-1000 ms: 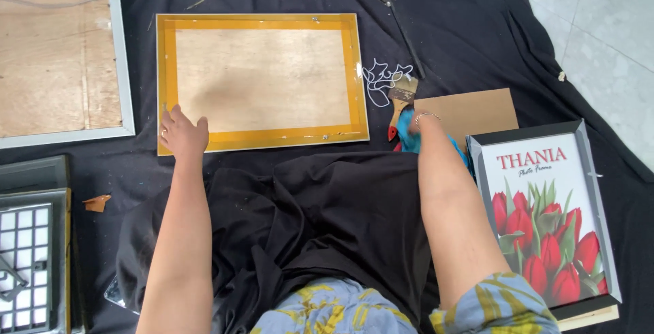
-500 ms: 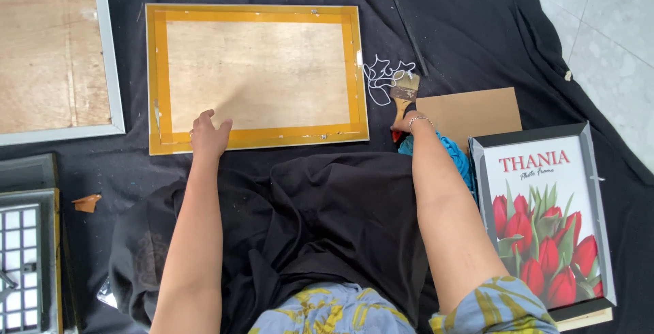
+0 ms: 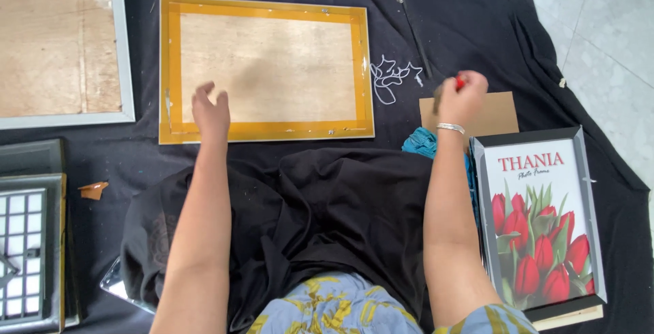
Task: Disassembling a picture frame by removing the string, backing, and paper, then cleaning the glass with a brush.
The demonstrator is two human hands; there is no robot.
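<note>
A picture frame back with a yellow-taped border (image 3: 266, 12) and a brown board centre lies face down on the black cloth. My left hand (image 3: 210, 110) hovers over its lower left part, fingers apart and holding nothing. My right hand (image 3: 462, 97) is lifted above a small brown cardboard piece (image 3: 501, 113), closed on a brush with a red handle; only a bit of the red handle shows past my fingers. A silver bracelet circles my right wrist. A teal rag (image 3: 421, 142) lies under my right forearm.
A black-framed print of red tulips (image 3: 541, 221) lies at the right. A silver-framed brown board (image 3: 58, 44) lies at the upper left. A gridded frame (image 3: 24, 252) sits at the lower left. White scribbled marks (image 3: 390, 75) show on the black cloth (image 3: 463, 21). Pale tiled floor (image 3: 599, 27) is at the right.
My left hand slid right along the yellow frame and lifted onto it. My right hand raised the brush off the cloth and moved right, over the cardboard.
</note>
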